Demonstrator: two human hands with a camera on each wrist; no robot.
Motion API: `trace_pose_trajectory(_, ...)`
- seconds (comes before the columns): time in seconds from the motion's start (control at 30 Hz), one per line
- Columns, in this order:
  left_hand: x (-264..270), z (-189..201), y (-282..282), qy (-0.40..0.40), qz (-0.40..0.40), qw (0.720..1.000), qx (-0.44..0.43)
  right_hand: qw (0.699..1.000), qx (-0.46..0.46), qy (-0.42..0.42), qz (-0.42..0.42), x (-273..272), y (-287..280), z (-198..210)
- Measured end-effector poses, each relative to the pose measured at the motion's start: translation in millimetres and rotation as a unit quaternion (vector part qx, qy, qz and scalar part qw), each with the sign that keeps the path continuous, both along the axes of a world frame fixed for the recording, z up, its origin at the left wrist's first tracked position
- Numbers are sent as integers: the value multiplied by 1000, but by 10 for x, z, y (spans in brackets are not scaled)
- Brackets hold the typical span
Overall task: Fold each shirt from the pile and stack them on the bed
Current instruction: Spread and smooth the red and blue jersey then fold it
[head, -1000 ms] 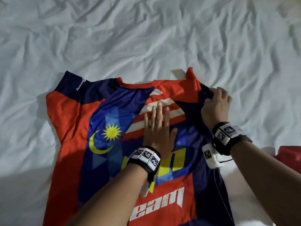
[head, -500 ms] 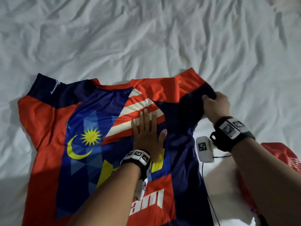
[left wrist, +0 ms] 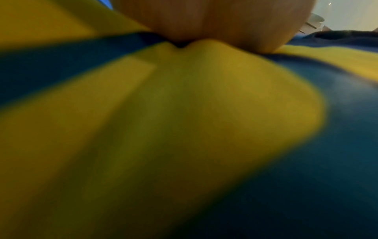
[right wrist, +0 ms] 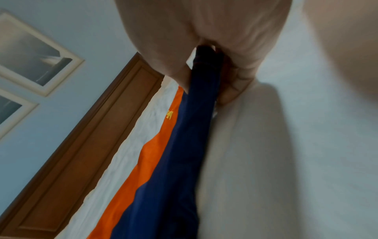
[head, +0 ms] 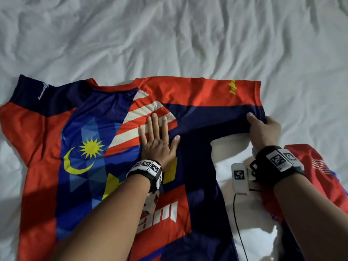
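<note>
Sleeve (head: 224,102) now unfolded rightward, pinched by right hand (head: 264,129); left hand (head: 158,142) flat, fingers straight, on shirt (head: 56,147).

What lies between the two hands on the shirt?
In the head view, only the shirt's navy sleeve cloth spans from the flat left hand to the gripping right hand; nothing else lies on it.

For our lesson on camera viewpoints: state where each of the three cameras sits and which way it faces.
Head: looks down at jersey on bed sheet; both forearms, left hand flat, right hand gripping the sleeve.
Left wrist: low over the jersey's yellow print; palm heel shows.
Right wrist: looks along fingers pinching the sleeve.
Shared: all show the jersey.
</note>
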State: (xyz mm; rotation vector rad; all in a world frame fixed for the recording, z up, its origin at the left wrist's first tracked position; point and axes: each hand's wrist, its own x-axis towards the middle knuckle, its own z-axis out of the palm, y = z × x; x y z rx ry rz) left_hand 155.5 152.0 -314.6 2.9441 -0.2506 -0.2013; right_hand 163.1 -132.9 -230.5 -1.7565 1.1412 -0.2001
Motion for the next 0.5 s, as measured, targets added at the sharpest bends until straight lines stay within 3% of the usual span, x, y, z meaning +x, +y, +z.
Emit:
trace_pose_trajectory(0.2,2,-3,0,11,-1,1000,11,998,-32,43,25,-66,-85,2)
trace_pose_trajectory(0.3,2,11,-1,9,-2,1000,8,990,-106,97,3,-55,-71,49)
trace_pose_trajectory(0.37,-4,31,-8,2,-2,1000,3,968,-224,109,33,5,118,129)
trace_pose_trajectory(0.43,-3,20,-9,-2,-1,1000,-6,925,-334,32,180,121,462,185)
trace_pose_trajectory(0.5,5,11,-17,4,-4,1000,-15,844,-355,9,402,246,873,104)
